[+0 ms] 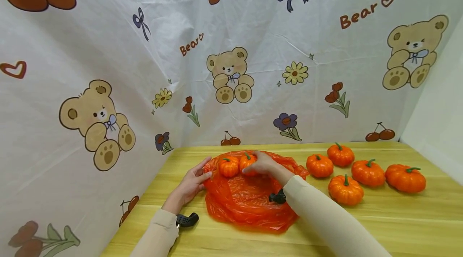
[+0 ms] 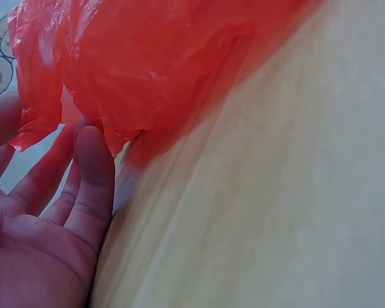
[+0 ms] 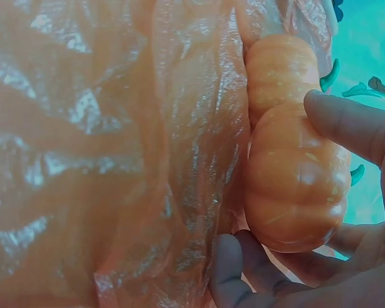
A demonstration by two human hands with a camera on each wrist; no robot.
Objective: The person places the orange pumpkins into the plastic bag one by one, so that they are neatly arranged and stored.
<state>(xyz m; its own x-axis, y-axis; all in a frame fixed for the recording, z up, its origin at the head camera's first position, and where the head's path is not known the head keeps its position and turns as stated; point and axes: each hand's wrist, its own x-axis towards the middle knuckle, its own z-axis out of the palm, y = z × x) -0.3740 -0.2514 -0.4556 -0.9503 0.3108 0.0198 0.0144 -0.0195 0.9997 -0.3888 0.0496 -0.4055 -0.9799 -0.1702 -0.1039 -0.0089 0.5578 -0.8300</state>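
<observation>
A red plastic bag (image 1: 249,212) lies spread on the wooden table with its mouth facing up. Two small orange pumpkins with green stems are at its far side. My right hand (image 1: 267,164) grips the right-hand pumpkin (image 3: 296,183), thumb on one side and fingers round the other. Against it sits the other pumpkin (image 1: 228,167), untouched by either hand. At the bag's left edge, my left hand (image 1: 189,186) holds the thin plastic between thumb and fingers. Some of its fingertips are hidden behind the bag (image 2: 147,64) in the left wrist view.
Several more orange pumpkins stand in a group on the right of the table, one of them (image 1: 345,190) nearest the front. A white cloth (image 1: 260,104) printed with bears hangs behind and along the left. A white wall (image 1: 437,128) borders the right side.
</observation>
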